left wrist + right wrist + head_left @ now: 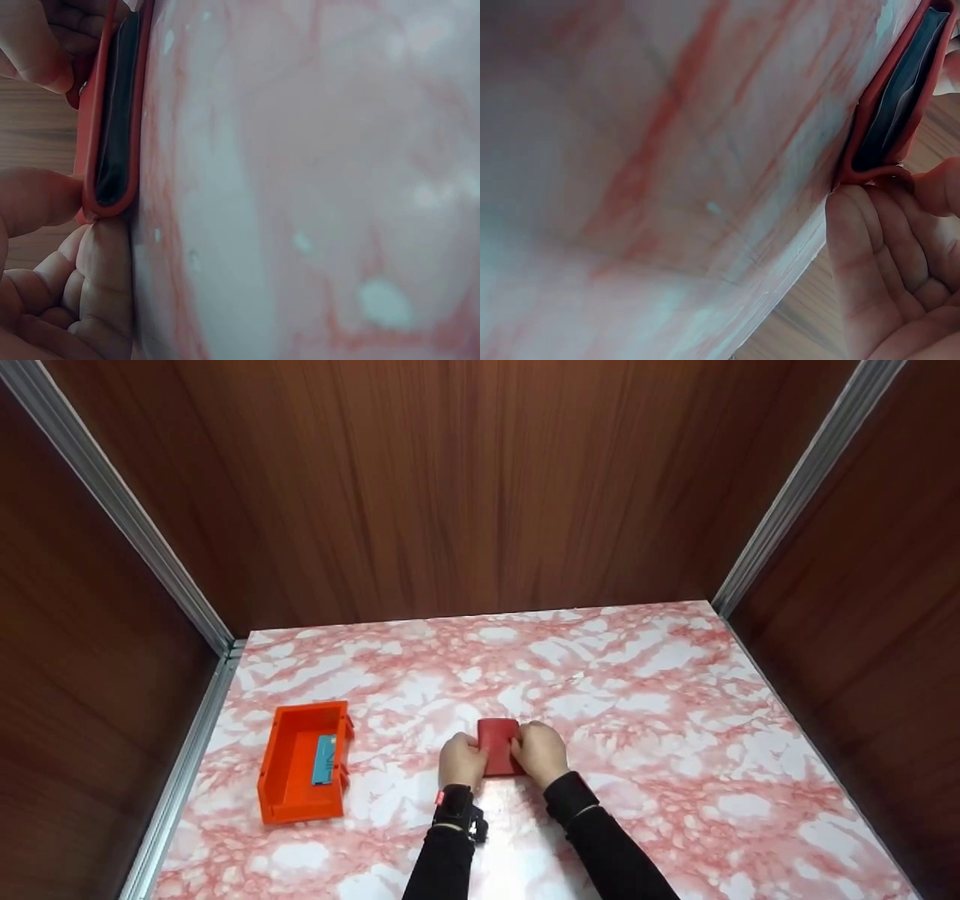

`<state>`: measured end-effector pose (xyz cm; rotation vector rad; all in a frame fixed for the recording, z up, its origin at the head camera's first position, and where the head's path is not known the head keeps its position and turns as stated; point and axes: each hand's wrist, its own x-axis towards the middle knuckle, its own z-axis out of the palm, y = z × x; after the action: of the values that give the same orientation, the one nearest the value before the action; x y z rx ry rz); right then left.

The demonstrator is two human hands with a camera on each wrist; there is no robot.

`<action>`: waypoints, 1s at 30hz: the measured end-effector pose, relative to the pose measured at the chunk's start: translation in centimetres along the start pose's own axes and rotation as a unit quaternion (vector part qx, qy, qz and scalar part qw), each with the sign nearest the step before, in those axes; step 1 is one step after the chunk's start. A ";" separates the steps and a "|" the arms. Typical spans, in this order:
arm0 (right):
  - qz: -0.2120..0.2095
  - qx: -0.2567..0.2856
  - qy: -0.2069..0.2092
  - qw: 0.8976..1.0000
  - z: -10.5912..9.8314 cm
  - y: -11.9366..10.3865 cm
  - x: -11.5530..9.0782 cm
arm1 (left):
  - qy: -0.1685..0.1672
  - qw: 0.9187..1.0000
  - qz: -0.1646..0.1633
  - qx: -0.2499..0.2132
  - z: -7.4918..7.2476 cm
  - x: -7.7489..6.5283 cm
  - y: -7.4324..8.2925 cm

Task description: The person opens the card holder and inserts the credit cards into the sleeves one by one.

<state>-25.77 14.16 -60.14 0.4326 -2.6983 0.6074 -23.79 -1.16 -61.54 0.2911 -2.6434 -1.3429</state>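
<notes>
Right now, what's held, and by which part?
The red wallet: left hand pinches it at its left side, right hand at its right side.

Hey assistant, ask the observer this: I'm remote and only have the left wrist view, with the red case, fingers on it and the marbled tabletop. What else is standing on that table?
Observer: The head view shows an orange bin on the tabletop, off to the left of the left hand and the red case.

Operator: Anything inside it?

Observer: Yes, a flat blue item lies in it, near the side closer to the hands. Its markings are too small to read.

Operator: And what's behind the table's far edge?

Observer: A brown wood-grain panel rises there.
</notes>
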 end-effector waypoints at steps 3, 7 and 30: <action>0.004 0.009 -0.001 1.000 0.0 0.0 0.0 | 0.001 1.000 -0.004 0.000 0.1 0.0 0.0; 0.005 0.030 0.014 0.999 -0.1 0.0 -0.2 | 0.002 1.000 -0.001 0.001 0.2 -0.1 0.0; 0.025 0.049 -0.001 0.999 -0.1 0.4 -0.3 | 0.006 1.000 0.008 0.002 0.2 0.0 0.0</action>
<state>-25.67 14.63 -60.34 0.3911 -2.6971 0.7551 -23.79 -0.97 -61.68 0.2775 -2.6321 -1.3274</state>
